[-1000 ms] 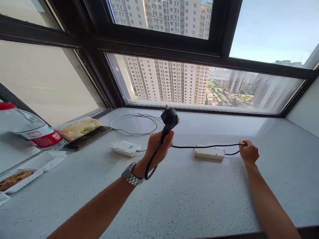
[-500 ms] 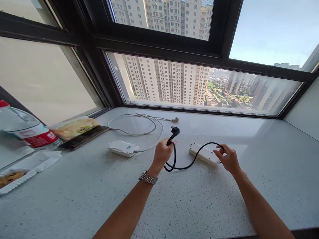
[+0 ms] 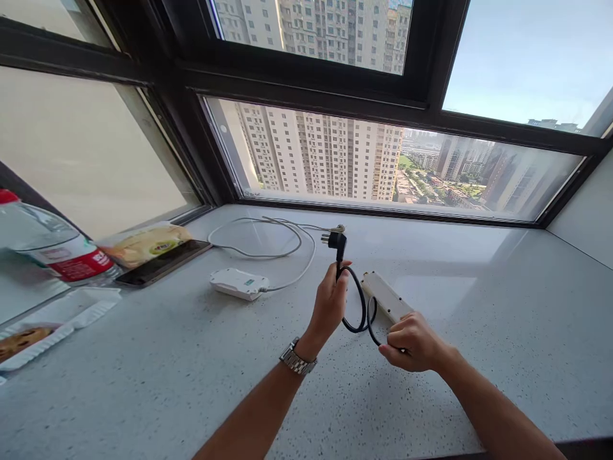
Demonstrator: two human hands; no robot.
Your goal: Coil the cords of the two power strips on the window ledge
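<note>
My left hand (image 3: pixel 330 300), with a metal watch (image 3: pixel 297 358) on its wrist, is closed around the black power cord (image 3: pixel 363 306) just below its plug (image 3: pixel 336 241). The plug points up and left, its prongs showing. Lower and to the right, my right hand (image 3: pixel 412 342) forms a fist on another stretch of the same cord. Between the hands the cord hangs in loops. A white power strip (image 3: pixel 385 297) lies face down on the counter behind my right hand, which hides its near end.
Left of my hands lies another white power strip (image 3: pixel 239 283) with a coiled white cord (image 3: pixel 282 257). Farther left are a phone (image 3: pixel 163 262), a food packet (image 3: pixel 148 244), a large bottle (image 3: pixel 57 246) and a plastic tray (image 3: pixel 90 306) with a cookie (image 3: pixel 23 342). Windows (image 3: pixel 393 163) border the counter (image 3: pixel 230 383).
My right hand has moved down and left and closed into a fist on the cord. My left hand has shifted slightly right, and the plug has turned more upright.
</note>
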